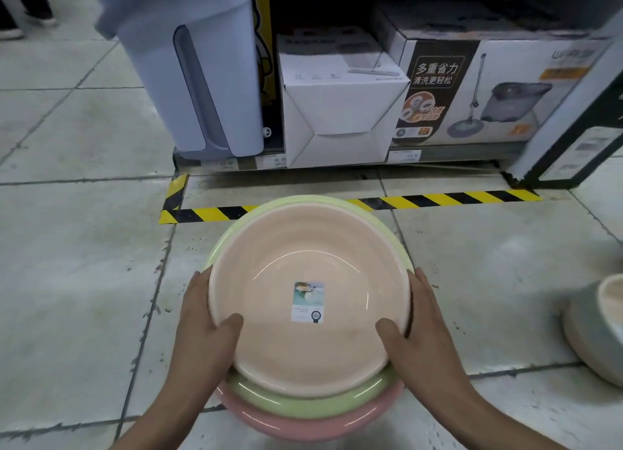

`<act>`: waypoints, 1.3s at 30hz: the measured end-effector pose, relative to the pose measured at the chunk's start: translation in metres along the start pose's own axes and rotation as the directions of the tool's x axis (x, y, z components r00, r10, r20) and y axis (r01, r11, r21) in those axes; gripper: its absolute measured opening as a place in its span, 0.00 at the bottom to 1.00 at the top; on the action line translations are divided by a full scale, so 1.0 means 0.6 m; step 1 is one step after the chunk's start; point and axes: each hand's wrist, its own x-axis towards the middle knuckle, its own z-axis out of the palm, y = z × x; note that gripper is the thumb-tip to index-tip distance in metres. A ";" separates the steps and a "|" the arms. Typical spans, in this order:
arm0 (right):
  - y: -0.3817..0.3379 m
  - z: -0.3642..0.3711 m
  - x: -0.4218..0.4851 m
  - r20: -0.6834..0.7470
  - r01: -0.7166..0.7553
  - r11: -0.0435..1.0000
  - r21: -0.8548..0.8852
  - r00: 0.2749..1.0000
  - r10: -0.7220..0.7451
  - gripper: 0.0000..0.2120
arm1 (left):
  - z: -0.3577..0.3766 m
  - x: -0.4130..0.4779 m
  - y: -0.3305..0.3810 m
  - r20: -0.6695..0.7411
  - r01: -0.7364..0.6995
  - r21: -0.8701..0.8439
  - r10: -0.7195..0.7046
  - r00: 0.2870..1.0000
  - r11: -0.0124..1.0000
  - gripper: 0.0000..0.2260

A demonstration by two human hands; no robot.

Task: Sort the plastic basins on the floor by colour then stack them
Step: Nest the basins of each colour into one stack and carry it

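Your left hand [202,318] and right hand [418,318] clamp the peach basin [269,281] at bottom centre, thumbs inside the rim. Inside it: a label [308,302]. It sits in the green basin [303,404], over the pink basin [303,427]. Lower right, a grey basin [586,341] holds a cream one.

Bare left forearm [161,412] and right forearm [488,412] show at the frame's lower edge, ending in the bare left hand [202,314] and right hand [421,318].
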 end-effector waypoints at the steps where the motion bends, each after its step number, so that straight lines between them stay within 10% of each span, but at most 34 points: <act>1: 0.002 0.003 0.002 0.002 0.020 1.000 0.000 1.000 -0.020 0.40 | 0.002 0.001 -0.005 -0.018 -0.021 0.049 0.021 1.000 0.999 0.30; 16: 0.048 -0.080 0.034 0.011 0.003 0.979 0.205 1.000 -0.005 0.38 | 0.053 0.018 0.073 -0.112 -0.056 0.328 0.098 0.989 0.943 0.28; 28: 0.273 -0.382 0.055 -0.413 -0.169 0.910 0.379 0.849 0.330 0.31 | 0.467 -0.037 0.293 0.466 -0.280 0.052 0.225 0.856 0.959 0.15; 39: 0.580 -0.552 0.087 -0.470 -0.335 0.774 0.537 0.643 0.604 0.42 | 0.909 -0.127 0.257 0.736 0.140 0.102 -0.169 0.655 0.985 0.24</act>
